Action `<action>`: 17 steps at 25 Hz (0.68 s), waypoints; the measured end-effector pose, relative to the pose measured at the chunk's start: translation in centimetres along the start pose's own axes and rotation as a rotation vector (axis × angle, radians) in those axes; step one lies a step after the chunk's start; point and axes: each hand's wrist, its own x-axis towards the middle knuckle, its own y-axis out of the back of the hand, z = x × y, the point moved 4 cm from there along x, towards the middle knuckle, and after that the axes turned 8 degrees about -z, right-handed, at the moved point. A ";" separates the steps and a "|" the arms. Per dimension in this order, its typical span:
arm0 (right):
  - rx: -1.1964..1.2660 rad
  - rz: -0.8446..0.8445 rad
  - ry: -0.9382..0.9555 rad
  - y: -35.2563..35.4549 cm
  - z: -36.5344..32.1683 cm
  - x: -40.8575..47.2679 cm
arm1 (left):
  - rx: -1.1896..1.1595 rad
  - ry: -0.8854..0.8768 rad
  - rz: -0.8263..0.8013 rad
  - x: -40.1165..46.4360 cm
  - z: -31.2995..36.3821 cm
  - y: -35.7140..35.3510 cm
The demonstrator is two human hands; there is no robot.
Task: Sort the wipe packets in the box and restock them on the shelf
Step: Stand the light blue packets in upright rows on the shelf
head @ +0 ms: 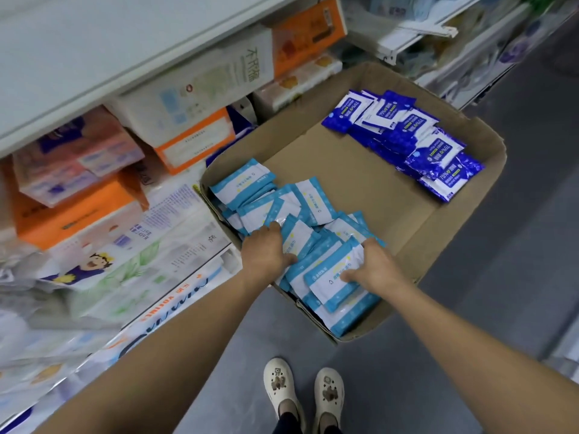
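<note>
Both hands' fingers [369, 245] clasp light-blue packets [326, 270].

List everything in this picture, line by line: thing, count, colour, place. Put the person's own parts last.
open brown cardboard box: one, brown, on the grey floor beside the shelving
light blue and white wipe packets: a loose pile, too many to count, near end of the box
dark blue and white wipe packets: an overlapping pile, too many to count, far right corner of the box
orange and white tissue cartons: several, stacked on the shelf to the left
white plastic-wrapped tissue packs: several, low on the shelf, left
grey floor: right and below
cream clog shoes: two, bottom centre
left hand: on the light blue pile
right hand: holding light blue packets
</note>
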 end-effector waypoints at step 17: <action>0.586 -0.199 0.519 4.6 -15.0 -9.5 | -0.940 0.078 0.376 -15.7 -8.4 9.3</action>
